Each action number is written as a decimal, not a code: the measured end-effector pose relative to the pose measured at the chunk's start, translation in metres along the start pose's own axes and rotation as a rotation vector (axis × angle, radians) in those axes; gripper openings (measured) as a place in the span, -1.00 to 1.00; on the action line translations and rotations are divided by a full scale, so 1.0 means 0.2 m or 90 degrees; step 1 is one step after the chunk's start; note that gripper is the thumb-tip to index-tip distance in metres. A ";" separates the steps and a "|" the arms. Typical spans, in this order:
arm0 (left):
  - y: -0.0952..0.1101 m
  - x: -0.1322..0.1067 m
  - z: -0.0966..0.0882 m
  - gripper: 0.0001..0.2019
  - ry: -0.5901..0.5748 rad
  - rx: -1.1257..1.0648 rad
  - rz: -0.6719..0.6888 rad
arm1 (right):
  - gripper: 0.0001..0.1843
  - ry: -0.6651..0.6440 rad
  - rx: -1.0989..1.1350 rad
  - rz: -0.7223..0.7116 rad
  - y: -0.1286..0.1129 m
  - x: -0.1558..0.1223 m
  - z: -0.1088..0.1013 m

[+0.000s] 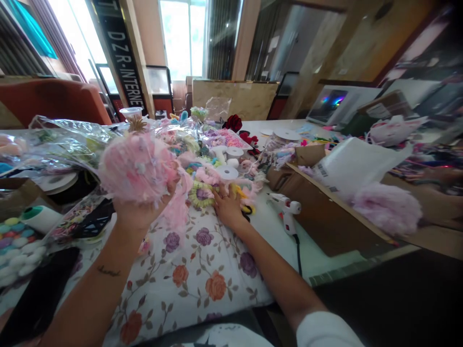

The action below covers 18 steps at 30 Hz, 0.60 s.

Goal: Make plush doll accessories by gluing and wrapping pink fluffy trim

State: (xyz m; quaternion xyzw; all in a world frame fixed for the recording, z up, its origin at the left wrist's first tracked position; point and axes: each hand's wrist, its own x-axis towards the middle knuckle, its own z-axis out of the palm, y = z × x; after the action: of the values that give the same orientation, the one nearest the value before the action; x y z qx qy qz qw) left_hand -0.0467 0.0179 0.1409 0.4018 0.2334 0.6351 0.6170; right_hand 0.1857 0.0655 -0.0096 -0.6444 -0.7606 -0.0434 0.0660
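Observation:
My left hand [139, 212] holds up a big fluffy pink ball [135, 166] with pale bits in it, and pink strands [177, 207] trail from its right side. The fingers of that hand are mostly hidden behind the ball. My right hand [228, 206] reaches into the pile on the table, palm down with fingers apart. Just left of it lies a yellow-green ruffled ring [201, 194]. Something yellow and black [243, 196] sits against its right side. Behind the fingers stands a white ribbon spool [227, 172].
A white glue gun [288, 212] with a black cord lies at the right, beside a cardboard box [325, 217] holding a lilac fluffy bundle [387, 207]. Clear plastic wrap [72, 140] and pompoms [18, 246] are at the left. A floral cloth [195, 270] covers the near side.

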 end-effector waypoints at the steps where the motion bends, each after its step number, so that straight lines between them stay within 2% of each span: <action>1: 0.00 0.01 -0.02 -0.45 -0.009 -0.032 -0.012 | -0.41 0.004 -0.002 0.007 0.00 0.02 0.01; 4: 0.00 0.03 -0.06 -0.48 -0.020 -0.101 -0.024 | -0.40 0.029 -0.005 0.036 -0.01 0.06 0.03; 11: -0.01 0.03 -0.10 -0.46 0.024 -0.121 -0.017 | -0.42 0.094 0.003 0.093 -0.06 0.10 0.05; 15: 0.00 0.01 -0.12 -0.48 0.047 -0.165 -0.014 | -0.38 0.087 0.017 0.102 -0.07 0.10 0.03; 18: 0.03 0.02 -0.12 -0.47 0.054 -0.223 -0.023 | -0.38 0.051 0.050 0.102 -0.07 0.07 -0.04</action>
State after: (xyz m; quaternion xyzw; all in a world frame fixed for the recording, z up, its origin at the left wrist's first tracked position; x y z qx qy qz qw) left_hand -0.0686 0.0247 0.1333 0.2568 0.1524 0.6716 0.6781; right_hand 0.1709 0.0755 0.0017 -0.6979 -0.7044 -0.0340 0.1249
